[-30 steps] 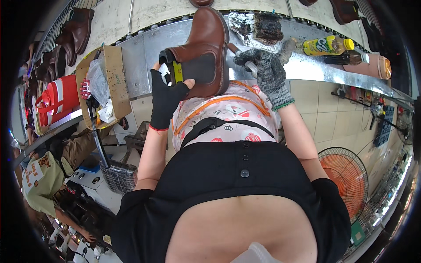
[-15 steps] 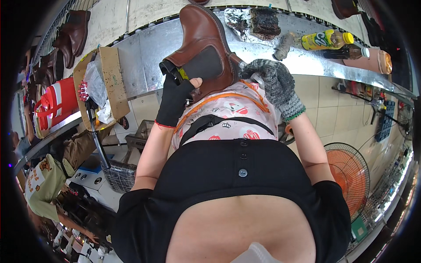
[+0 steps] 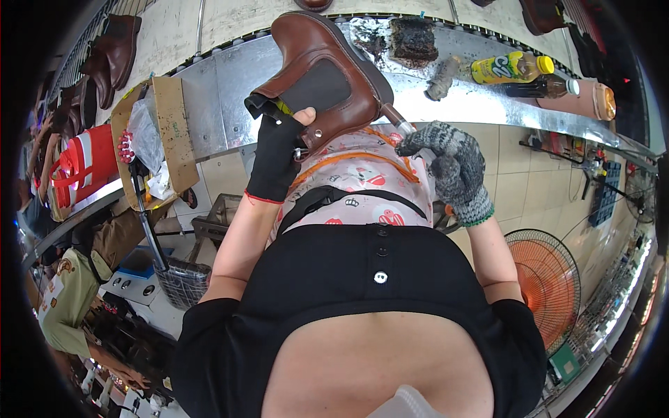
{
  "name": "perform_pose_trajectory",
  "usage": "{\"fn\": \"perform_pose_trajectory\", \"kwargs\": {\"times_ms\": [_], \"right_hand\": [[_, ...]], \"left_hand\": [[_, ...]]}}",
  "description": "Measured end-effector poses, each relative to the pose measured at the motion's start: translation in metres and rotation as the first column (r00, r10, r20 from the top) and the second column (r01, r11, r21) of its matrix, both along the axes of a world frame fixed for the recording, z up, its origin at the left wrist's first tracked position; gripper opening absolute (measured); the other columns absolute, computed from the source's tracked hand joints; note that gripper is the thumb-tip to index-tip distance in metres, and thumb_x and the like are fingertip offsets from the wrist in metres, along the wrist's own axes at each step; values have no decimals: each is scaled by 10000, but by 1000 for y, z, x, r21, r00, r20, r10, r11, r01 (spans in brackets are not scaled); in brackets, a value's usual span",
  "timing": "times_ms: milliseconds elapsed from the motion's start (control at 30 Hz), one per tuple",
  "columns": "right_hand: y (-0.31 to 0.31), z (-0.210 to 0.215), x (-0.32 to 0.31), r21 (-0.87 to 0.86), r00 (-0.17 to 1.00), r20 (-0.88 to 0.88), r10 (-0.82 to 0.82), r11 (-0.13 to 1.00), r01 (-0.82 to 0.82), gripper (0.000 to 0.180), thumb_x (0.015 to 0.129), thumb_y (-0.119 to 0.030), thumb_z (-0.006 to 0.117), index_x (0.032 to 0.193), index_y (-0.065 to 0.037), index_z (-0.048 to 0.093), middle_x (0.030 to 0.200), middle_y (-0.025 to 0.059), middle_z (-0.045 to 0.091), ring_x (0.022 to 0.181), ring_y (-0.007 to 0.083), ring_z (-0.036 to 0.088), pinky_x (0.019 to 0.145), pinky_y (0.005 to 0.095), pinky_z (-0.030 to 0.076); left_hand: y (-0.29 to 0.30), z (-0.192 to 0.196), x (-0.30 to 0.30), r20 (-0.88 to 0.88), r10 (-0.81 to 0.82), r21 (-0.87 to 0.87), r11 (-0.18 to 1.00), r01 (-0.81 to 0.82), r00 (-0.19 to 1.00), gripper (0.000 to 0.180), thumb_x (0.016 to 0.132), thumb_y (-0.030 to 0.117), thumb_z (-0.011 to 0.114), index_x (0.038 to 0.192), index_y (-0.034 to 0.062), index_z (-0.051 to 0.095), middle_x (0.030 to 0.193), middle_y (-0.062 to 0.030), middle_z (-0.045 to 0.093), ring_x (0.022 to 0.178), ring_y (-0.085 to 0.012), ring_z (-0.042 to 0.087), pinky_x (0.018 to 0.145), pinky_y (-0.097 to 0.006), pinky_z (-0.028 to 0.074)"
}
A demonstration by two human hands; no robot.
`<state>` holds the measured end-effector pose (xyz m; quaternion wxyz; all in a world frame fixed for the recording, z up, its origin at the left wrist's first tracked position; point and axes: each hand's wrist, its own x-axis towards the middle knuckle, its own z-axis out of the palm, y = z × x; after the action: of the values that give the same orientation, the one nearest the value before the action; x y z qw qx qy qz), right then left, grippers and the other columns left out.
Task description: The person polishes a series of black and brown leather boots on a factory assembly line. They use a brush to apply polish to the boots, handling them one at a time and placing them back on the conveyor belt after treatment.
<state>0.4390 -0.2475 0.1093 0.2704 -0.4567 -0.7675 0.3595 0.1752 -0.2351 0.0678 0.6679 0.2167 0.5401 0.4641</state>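
A brown ankle boot (image 3: 359, 104) with a dark elastic side panel lies tilted over my lap and the metal ledge, its toe pointing away. My left hand (image 3: 273, 157), in a black fingerless glove, grips its shaft near the opening, thumb against the side. My right hand (image 3: 453, 164), in a grey knitted glove, is closed round a slim tool that looks like a brush (image 3: 394, 117), with a brown tip and silvery collar. That tip meets the boot's heel, by the sole edge. The glove hides most of the handle.
On the metal ledge (image 3: 216, 97) lie a blackened block (image 3: 413, 43) on stained foil, a grey cloth roll (image 3: 442, 78) and several bottles, one a yellow-capped bottle (image 3: 512, 67). A cardboard box (image 3: 171, 132) stands left, an orange fan (image 3: 543, 289) right. Another person (image 3: 70, 292) is at left.
The boot has swung slightly, its toe moving left and its heel right. My right hand has moved right and a little nearer, showing more of the brush. Its tip stays by the heel.
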Motion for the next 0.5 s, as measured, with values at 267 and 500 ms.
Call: {"fn": "perform_pose_trajectory", "kwargs": {"times_ms": [267,500], "right_hand": [[-8,7,-1,61,997,76,-33,998,29,367,561,-219,676,923,-167,697,927,48,666,845,267,602,755,353,482],[-10,13,-7,86,994,107,-33,996,24,359,560,-84,684,913,-147,694,919,42,662,831,254,597,749,342,480]], "left_hand": [[9,18,-5,260,34,-77,997,-14,965,433,811,145,619,1186,17,446,1059,-130,565,933,-227,623,795,-337,542],[14,24,-4,328,96,-1,995,-102,940,392,851,205,577,1154,-13,456,1060,-165,581,951,-246,625,803,-361,554]]}}
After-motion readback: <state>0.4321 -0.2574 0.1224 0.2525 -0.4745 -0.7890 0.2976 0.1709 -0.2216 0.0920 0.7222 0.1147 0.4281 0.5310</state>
